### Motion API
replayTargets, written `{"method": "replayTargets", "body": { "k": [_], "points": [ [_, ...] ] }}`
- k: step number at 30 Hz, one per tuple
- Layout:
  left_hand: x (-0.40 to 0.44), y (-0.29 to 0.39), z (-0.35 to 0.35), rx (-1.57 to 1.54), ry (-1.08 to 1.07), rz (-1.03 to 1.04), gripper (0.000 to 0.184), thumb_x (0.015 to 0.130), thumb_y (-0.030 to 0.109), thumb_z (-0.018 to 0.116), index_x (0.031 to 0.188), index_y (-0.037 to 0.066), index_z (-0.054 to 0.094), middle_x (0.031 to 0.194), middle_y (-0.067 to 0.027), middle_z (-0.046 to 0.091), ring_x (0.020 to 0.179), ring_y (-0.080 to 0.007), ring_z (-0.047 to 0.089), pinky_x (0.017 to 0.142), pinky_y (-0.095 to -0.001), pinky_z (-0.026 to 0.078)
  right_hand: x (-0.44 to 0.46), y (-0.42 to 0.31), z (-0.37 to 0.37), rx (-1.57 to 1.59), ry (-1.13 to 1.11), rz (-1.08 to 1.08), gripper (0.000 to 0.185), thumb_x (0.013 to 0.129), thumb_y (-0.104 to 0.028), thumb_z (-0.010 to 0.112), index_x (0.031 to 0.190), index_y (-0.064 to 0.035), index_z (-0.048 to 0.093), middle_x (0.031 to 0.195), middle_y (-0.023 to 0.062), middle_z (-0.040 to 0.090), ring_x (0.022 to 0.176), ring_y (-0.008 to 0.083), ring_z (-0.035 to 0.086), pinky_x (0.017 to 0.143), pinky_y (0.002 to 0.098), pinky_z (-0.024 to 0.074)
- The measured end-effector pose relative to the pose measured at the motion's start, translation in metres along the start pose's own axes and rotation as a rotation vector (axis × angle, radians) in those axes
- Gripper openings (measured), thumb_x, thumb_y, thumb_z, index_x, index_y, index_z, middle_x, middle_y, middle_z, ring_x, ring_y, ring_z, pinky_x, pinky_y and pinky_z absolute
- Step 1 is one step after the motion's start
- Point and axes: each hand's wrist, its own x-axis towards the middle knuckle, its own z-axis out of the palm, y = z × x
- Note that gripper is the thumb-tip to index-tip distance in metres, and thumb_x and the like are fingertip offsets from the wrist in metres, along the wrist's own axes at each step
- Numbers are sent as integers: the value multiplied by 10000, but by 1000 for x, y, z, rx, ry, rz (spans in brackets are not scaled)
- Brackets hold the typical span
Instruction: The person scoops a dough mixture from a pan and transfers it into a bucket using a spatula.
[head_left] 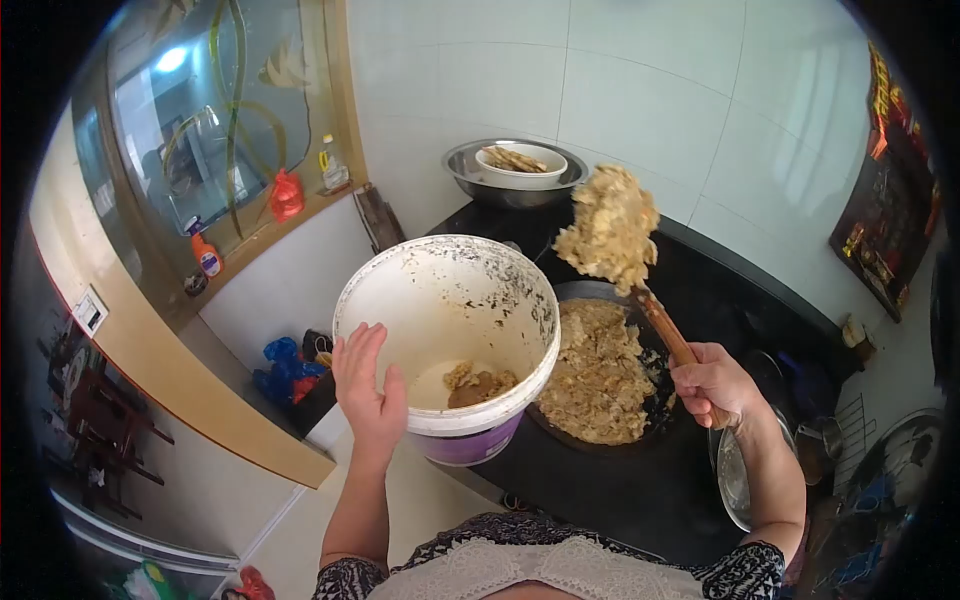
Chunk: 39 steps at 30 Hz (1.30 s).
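Note:
My left hand (370,395) is open, fingers stretched upward and thumb apart, at the near left rim of a white bucket (430,290). Whether it presses on the rim I cannot tell. My right hand (712,384) grips the wooden handle of a spatula (665,326). A big lump of brownish-yellow mashed food (608,228) covers the spatula's head and hides it; the load is up in the air, right of the bucket. Below it, more of this chunky mash (598,375) fills a dark wok (575,291). Some mash (480,386) lies at the bottom of the bucket, whose inner wall is smeared with dark specks.
On the black counter (500,215), a steel basin (468,178) holds a white bowl (522,181) at the back. A glass lid (736,480) lies by my right forearm. Spray bottle (204,248) and red bag (286,195) stand on the window ledge at left.

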Motion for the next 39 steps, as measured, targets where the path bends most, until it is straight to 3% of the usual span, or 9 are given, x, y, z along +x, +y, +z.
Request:
{"method": "replayTargets", "body": {
  "k": [7,9,11,16,22,23,25,30,39],
  "points": [
    [2,0,0,-30,1,3,547,616,-21,405,1157,-39,483,1175,-201,515,1163,-358,441,1020,-497,235,26,-10,45,-444,-41,-134,112,753,-36,525,843,-12,463,533,-7,421,335,56,381,278,223,307],
    [1,0,0,-32,5,1,553,612,-23,402,1160,-47,478,1179,-208,511,1168,-362,435,1018,-496,236,36,-6,51,-588,-9,-118,120,750,-59,535,829,-17,456,510,63,476,340,165,455,334,296,388],
    [2,0,0,-36,10,-5,559,608,-25,399,1162,-55,472,1184,-214,508,1173,-366,429,1016,-496,237,60,18,46,-1213,157,-845,152,732,-72,551,816,-16,438,539,184,525,441,323,535,451,398,460],
    [1,-1,1,-31,-8,-8,545,611,-18,397,1147,-61,481,1205,-229,496,1184,-370,419,1001,-491,247,44,6,80,-1579,187,-534,194,732,-14,500,886,27,389,658,222,594,643,386,610,598,458,496],
    [3,1,-1,-35,-27,8,535,607,-12,397,1130,-56,498,1197,-224,507,1187,-369,419,1009,-481,236,51,20,62,-1329,179,-769,167,758,-25,503,898,7,417,593,207,560,503,314,585,474,414,474],
    [1,2,-2,-50,-55,15,535,607,-12,397,1130,-56,498,1197,-224,507,1187,-369,419,1009,-481,236,45,24,54,-1317,193,-740,167,758,-25,503,898,7,417,593,207,560,503,314,585,474,414,474],
    [0,4,-3,-34,-33,-17,521,615,5,383,1116,-52,514,1190,-217,516,1191,-362,419,1017,-474,227,22,2,53,-437,-29,-142,159,798,-52,509,935,-16,436,542,87,487,388,158,488,354,309,404],
    [2,7,-2,-67,-55,-23,512,640,26,351,1117,-42,526,1201,-193,522,1190,-333,430,1029,-457,213,11,24,-2,54,42,-189,170,803,-53,512,943,12,441,567,12,434,351,83,412,304,234,349],
    [0,9,1,-115,-64,-48,511,645,6,342,1111,-38,546,1153,-167,565,1197,-318,425,1053,-451,151,74,133,-132,-245,401,296,85,760,-52,542,754,32,533,579,96,515,428,152,501,375,313,459]
  ]
}}
